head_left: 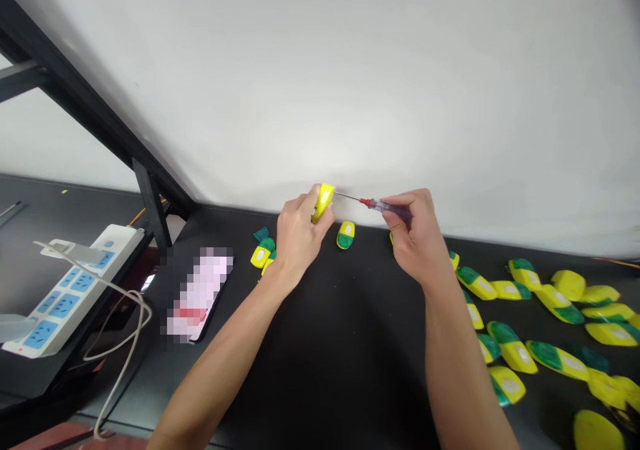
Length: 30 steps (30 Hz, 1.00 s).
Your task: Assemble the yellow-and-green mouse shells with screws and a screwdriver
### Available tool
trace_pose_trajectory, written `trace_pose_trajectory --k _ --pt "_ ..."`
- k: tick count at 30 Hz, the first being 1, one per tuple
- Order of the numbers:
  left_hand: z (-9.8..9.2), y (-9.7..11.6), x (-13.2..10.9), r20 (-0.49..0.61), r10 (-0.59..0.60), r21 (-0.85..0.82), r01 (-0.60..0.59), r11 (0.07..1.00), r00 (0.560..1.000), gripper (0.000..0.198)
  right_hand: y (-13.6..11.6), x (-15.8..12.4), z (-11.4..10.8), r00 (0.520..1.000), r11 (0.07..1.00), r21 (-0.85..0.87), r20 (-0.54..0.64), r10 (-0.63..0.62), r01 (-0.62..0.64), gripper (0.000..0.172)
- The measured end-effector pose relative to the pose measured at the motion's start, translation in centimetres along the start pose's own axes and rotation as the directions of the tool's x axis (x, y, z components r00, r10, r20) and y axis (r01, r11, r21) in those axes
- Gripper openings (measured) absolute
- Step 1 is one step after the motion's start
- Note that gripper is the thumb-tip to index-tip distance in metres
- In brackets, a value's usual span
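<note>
Pinches small yellow casing (323, 201) in left hand (299, 238), ctr of frame, lifted off the black worktop (340, 363) & seen against the white wall (350, 70) behind. Closes thumb & fingers on its sides. Grips screwdriver (387, 207) in right hand (416, 240), just right of ctr, fingers shut round the clear handle. Points red collar & thin metal shaft left, tip at the casing's top edge; actual contact too small to tell. Brings both forearms in from the bottom edge.

Directly below, btw the two hands: one loose piece (345, 235), yellow w/ green end, flat on the worktop. Just left of the left hand, partly hidden by it: small cluster (263, 250) of the same yellow-green parts. Right & lower right: big heap (550, 317) of them, scattered out to the frame edge, some behind the right forearm.

Left of ctr: phone (200, 293) lying flat, screen blurred out. Far left, on a lower dark surface: white power strip (70, 290) w/ blue sockets, white cable (127, 343) looping down from it. Upper left: black frame strut (100, 123) slanting down to the worktop's back corner.
</note>
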<state>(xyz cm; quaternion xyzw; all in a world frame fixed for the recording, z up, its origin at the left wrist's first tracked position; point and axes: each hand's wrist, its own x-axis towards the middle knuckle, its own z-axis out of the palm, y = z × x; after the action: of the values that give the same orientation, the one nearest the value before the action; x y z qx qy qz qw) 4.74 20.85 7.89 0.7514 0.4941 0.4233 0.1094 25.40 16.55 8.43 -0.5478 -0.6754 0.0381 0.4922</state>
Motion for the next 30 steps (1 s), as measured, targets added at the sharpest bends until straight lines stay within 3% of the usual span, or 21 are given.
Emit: trace_pose_trajectory --k 8,13,18,23,30 --pt "0.8 -0.2 -0.3 0.037 -0.012 -0.002 0.012 1.0 0.999 0.029 -1.1 0.5 -0.8 0.999 0.999 -0.047 -0.036 0.02 -0.021 0.027" --pt "0.7 -0.2 -0.2 0.065 -0.058 0.011 0.057 0.998 0.996 0.029 -0.8 0.2 -0.9 0.98 0.985 0.006 0.102 0.172 -0.173 0.047" --pt "0.4 -0.2 0.0 0.068 -0.084 0.0 0.084 0.996 0.994 0.025 -0.4 -0.1 -1.2 0.949 0.968 0.107 0.248 0.195 -0.227 0.044" --pt "0.6 -0.2 -0.1 0.092 -0.096 -0.001 0.096 0.995 0.991 0.022 -0.5 0.2 -1.1 0.964 0.975 0.082 0.184 0.191 -0.209 0.039" --pt "1.3 -0.1 -0.5 0.1 -0.081 -0.022 0.084 0.996 0.992 0.019 -0.9 0.7 -1.6 0.966 0.974 0.01 0.134 0.222 -0.225 0.056"
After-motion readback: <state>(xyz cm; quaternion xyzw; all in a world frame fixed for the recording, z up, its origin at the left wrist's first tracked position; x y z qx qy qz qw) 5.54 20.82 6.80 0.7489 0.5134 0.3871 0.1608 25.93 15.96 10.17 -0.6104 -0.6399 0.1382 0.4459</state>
